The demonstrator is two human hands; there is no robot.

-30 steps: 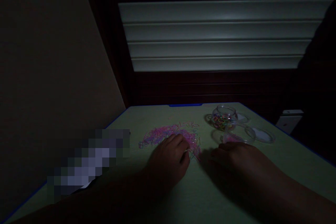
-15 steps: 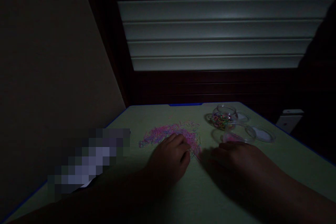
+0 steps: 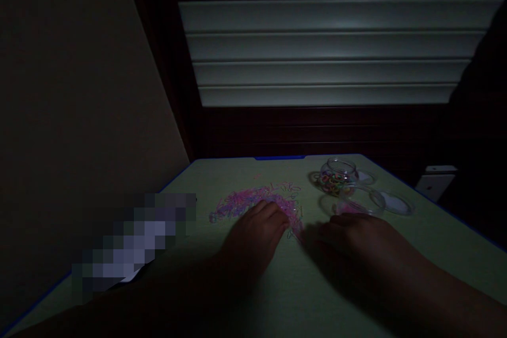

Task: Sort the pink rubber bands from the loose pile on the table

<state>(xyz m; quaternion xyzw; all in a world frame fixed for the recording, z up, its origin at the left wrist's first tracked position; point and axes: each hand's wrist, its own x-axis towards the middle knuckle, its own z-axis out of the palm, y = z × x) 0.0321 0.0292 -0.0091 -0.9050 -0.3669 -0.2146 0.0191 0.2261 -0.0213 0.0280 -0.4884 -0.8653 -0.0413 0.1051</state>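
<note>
A loose pile of small rubber bands [image 3: 241, 202], mostly pink and purple, lies spread on the pale green table. At its near right edge, my left hand [image 3: 259, 229] rests with thumb and fingers pinched together; whatever is between the tips is too small to make out. My right hand [image 3: 358, 235] is to the right of the pile with its fingers curled and pressed together, their tips in shadow. Just behind that hand a clear open jar [image 3: 366, 198] holds some pink bands, partly hidden by my knuckles. Another clear jar [image 3: 338, 177], farther back, contains multicoloured bands.
Round clear lids [image 3: 396, 203] lie to the right of the jars. On the left side of the table [image 3: 309, 285] is a blurred-out object [image 3: 138, 245]. A white box [image 3: 435, 182] shows beyond the right edge. A slatted panel [image 3: 325, 71] rises behind.
My left thumb has closed against the fingers, where a gap showed before. My right hand has stayed nearly in place, and the jars have not moved.
</note>
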